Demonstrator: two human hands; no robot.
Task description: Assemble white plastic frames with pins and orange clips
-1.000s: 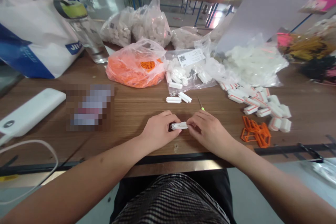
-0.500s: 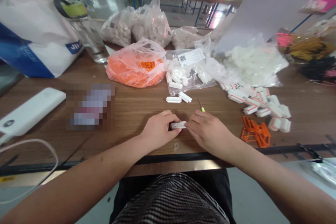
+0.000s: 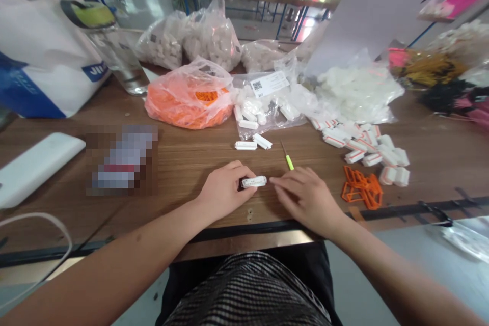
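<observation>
My left hand [image 3: 226, 186] pinches a white plastic connector housing [image 3: 254, 182] by its left end, just above the table. Rows of small holes show along the housing's upper face. To its right, my right hand [image 3: 305, 191] is apart from it, fingers loosely extended and holding nothing visible. Beyond that hand lies a thin tool with a yellow-green handle [image 3: 289, 162]. Two white housings lie past my left hand, one of them straight [image 3: 245, 145] and one slanted [image 3: 263, 141]. Orange plastic frames [image 3: 361, 187] form a small heap to the right.
White housings with orange edges [image 3: 369, 143] are piled at the right. Behind stand a bag of orange parts [image 3: 189, 94], a clear bag of white parts [image 3: 282, 107] and a bottle [image 3: 122, 61]. A white power bank [image 3: 42, 165] with a cable lies left.
My right hand has drawn away from the white connector housing, which stays in my left hand. The tool's handle now shows more fully. The whole view has shifted slightly.
</observation>
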